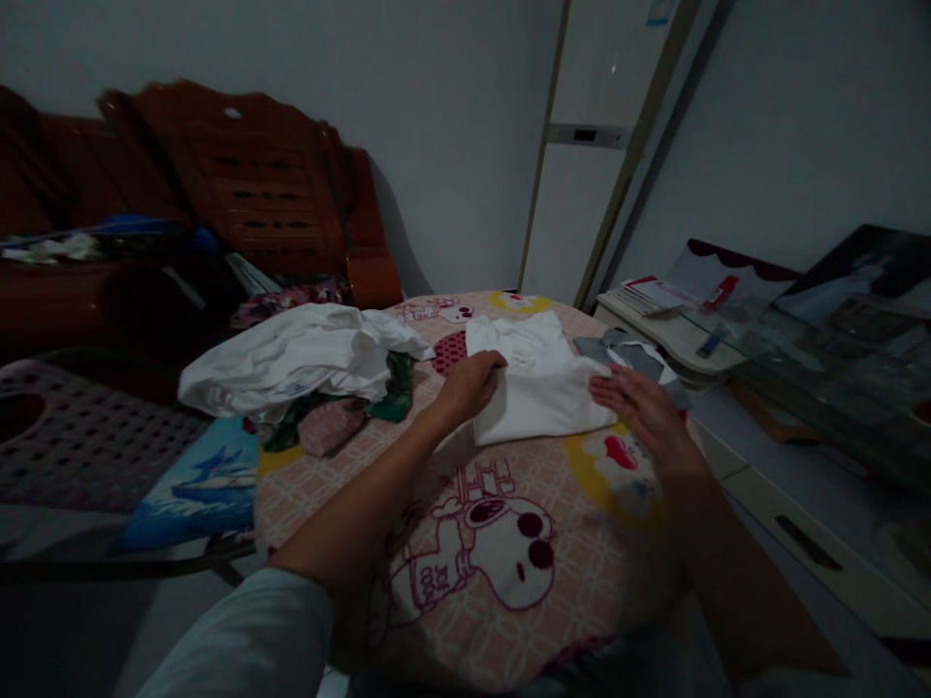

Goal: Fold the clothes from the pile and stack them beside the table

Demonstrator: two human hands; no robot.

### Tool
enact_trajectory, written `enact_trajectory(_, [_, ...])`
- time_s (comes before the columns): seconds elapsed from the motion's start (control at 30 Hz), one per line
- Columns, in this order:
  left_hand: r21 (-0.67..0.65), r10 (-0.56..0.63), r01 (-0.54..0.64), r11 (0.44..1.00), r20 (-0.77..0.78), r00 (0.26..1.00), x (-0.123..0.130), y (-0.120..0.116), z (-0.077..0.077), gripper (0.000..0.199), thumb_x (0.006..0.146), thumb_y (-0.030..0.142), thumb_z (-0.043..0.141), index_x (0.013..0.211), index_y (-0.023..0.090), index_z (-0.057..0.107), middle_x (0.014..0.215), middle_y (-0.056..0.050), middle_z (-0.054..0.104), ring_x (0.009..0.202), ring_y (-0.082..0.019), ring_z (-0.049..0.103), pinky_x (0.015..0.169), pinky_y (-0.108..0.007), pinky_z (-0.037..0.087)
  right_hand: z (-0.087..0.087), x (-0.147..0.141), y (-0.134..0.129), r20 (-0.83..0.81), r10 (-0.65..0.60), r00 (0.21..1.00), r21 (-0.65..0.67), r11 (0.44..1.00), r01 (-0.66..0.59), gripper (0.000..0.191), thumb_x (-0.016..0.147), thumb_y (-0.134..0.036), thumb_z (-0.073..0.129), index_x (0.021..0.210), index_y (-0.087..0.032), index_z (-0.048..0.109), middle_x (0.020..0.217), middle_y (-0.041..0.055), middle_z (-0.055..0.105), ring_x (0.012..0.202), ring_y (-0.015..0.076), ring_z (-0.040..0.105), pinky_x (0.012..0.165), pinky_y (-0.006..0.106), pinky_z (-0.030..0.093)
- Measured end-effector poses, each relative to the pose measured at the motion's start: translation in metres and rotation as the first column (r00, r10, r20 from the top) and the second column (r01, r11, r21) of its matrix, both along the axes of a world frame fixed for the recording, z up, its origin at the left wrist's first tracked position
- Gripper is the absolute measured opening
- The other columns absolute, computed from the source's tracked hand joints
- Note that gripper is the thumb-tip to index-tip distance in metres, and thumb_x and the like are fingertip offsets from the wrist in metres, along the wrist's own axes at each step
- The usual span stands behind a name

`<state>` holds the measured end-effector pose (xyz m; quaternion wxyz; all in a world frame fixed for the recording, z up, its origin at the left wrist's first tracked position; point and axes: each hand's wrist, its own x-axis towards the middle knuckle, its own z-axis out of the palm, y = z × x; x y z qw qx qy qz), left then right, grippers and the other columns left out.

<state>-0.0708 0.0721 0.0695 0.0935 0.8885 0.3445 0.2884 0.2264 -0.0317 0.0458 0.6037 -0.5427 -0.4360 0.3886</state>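
Note:
A white garment [534, 397], apparently a top, lies partly folded on the round table in front of me. My left hand [474, 386] is closed on the garment's left edge, fingers bent into a pinch. At the opposite edge is my right hand [640, 402], its fingers stretched out and touching the cloth; its thumb is hard to make out. Small faint marks show near the garment's upper middle. To the left, a loose pile of white clothing [305, 354] rests over a dark green cloth [397, 388] and a pinkish bundle [331, 427].
A pink patterned tablecloth [582, 591] covers the table. Grey clothing [629, 349] lies at its right edge. Behind on the left stands a carved wooden sofa [269, 184]. A glass-topped cabinet [771, 339] with papers is to the right; a tall white appliance [582, 194] stands at the back.

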Motion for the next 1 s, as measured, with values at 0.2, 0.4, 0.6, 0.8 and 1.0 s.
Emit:
enact_trajectory(0.2, [-0.062, -0.09, 0.086, 0.994, -0.061, 0.994, -0.004, 0.005, -0.024, 0.025, 0.088, 0.025, 0.055, 0.11, 0.015, 0.064, 0.105, -0.01, 0.068, 0.094, -0.02, 0.066, 0.087, -0.032, 0.051, -0.026, -0.007, 0.023, 0.569, 0.059, 0.82, -0.036, 0.998, -0.047, 0.039, 0.075, -0.031, 0.066, 0.113, -0.02, 0.07, 0.109, 0.0123, 0.073, 0.099, 0.0271, 0.068, 0.089, 0.045, 0.054])
enact_trajectory(0.4, [-0.175, -0.254, 0.191, 0.966, -0.502, 0.827, -0.002, -0.02, -0.026, 0.07, 0.071, 0.036, 0.075, 0.134, 0.018, 0.051, 0.13, -0.015, 0.059, 0.115, -0.029, 0.058, 0.092, -0.036, 0.05, -0.053, -0.027, 0.005, 0.954, 0.002, 0.298, 0.068, 0.972, -0.224, 0.05, 0.072, -0.007, 0.051, 0.119, -0.016, 0.067, 0.119, 0.013, 0.069, 0.112, 0.0275, 0.061, 0.101, 0.047, 0.047])
enact_trajectory(0.6, [-0.088, -0.168, 0.144, 0.986, -0.541, 0.824, 0.002, -0.011, -0.032, 0.044, 0.083, 0.006, 0.047, 0.125, 0.014, 0.061, 0.11, -0.013, 0.069, 0.1, -0.024, 0.066, 0.088, -0.034, 0.05, -0.052, -0.031, 0.016, 0.987, -0.005, 0.16, 0.03, 0.987, -0.156, 0.04, 0.081, -0.009, 0.043, 0.11, -0.016, 0.07, 0.109, 0.0133, 0.072, 0.103, 0.0267, 0.063, 0.094, 0.043, 0.05])
enact_trajectory(0.8, [-0.325, -0.403, 0.275, 0.905, -0.447, 0.799, -0.037, -0.001, 0.012, 0.044, 0.068, -0.001, 0.05, 0.098, 0.018, 0.076, 0.09, -0.005, 0.076, 0.086, -0.018, 0.068, 0.081, -0.025, 0.048, -0.015, -0.06, 0.002, 0.942, 0.144, 0.303, -0.058, 0.96, -0.274, 0.03, 0.081, -0.015, 0.046, 0.093, -0.017, 0.074, 0.09, 0.0084, 0.075, 0.083, 0.0215, 0.066, 0.077, 0.031, 0.049])
enact_trajectory(1.0, [-0.725, -0.646, 0.404, 0.558, -0.073, 0.76, -0.055, -0.01, 0.033, 0.019, 0.078, 0.025, 0.065, 0.091, 0.016, 0.076, 0.074, -0.003, 0.074, 0.061, -0.013, 0.063, 0.058, -0.021, 0.048, 0.021, -0.08, -0.02, 0.707, 0.63, 0.321, -0.401, 0.731, -0.552, 0.027, 0.074, -0.014, 0.051, 0.081, -0.015, 0.076, 0.066, 0.0002, 0.069, 0.058, 0.0127, 0.057, 0.056, 0.022, 0.038])
